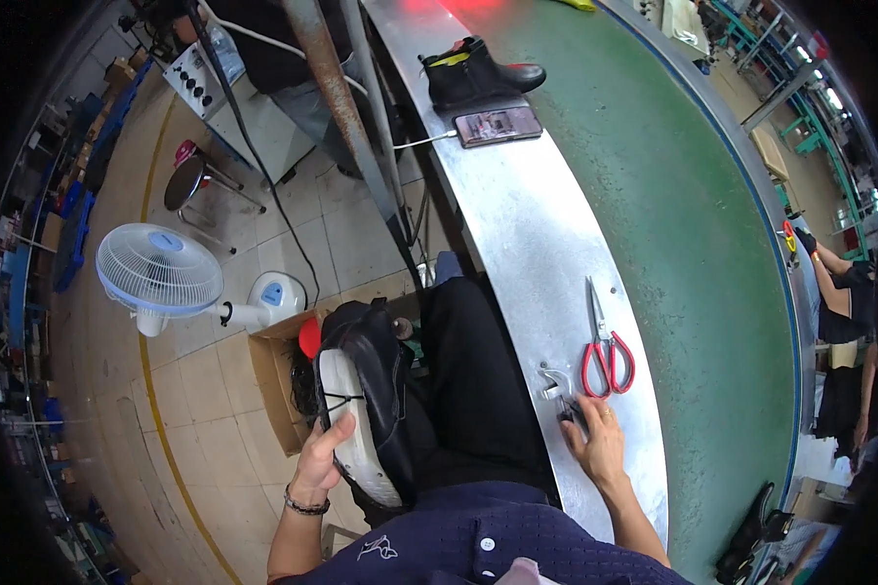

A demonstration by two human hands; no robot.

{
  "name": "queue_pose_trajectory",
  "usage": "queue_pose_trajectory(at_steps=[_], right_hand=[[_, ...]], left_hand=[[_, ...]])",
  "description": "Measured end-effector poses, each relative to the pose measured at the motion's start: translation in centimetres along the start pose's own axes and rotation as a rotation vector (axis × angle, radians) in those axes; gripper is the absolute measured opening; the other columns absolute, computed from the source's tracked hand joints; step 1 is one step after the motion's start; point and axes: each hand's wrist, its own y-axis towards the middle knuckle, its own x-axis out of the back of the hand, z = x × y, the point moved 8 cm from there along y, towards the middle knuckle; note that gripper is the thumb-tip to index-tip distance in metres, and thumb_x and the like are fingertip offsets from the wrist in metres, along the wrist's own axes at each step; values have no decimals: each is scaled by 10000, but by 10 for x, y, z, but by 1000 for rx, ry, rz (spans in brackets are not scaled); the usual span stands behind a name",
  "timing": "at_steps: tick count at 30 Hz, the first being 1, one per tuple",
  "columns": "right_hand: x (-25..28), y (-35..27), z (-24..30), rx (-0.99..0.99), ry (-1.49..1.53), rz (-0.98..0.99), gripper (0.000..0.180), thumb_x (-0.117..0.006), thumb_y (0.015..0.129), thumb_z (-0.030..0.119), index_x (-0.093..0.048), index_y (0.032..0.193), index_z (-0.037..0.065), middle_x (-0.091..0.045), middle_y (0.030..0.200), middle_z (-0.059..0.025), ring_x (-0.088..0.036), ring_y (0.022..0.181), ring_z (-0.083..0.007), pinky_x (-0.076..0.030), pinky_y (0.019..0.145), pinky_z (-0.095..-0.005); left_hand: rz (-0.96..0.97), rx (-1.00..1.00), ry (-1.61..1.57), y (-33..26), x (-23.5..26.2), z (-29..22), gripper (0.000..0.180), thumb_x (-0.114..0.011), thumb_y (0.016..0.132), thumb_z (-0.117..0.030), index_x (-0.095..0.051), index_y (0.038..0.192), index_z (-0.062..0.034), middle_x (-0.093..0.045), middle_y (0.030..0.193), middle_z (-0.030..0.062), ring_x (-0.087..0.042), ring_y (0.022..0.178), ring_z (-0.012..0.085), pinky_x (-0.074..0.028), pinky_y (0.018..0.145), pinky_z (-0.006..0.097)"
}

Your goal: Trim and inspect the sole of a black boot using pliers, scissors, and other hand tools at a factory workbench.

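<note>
Well, left hand (319, 458): fingers closed on the edge of a black shoe (385, 375), thumb pressed to its pale sole (364, 453).
Shoe: over the lap (483, 375), sole showing, a dark strand (343, 401) across it.
Right hand (600, 444): at the metal bench (527, 224), fingers half curled at a hooked silver tool (556, 384); whether they grip it, I can't tell.
Scissors (603, 336): red-handled, just beyond those fingers.
Farther up: a phone (498, 127), then a black boot (468, 78).
</note>
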Motion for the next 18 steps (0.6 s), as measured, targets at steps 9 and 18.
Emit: queue_pose_trajectory(at_steps=[9,18], right_hand=[[-35,-30,-13,32,-11,-7,560,-716,784,278,-519,1290,142,-543,1116,-101,-540,1040,-307,-469,857,-417],[-51,-17,-26,-370,718,283,431,-675,816,184,-558,1209,48,-603,1028,-107,-595,785,-218,-489,709,-331]], left_hand=[[35,73,-47,27,13,24,562,-589,938,-312,-414,1396,-38,-551,1310,140,-557,1157,241,-437,1005,350],[0,7,42,34,-47,-11,578,-628,923,-223,-371,1413,-53,-522,1315,71,-503,1191,189,-402,1005,327]])
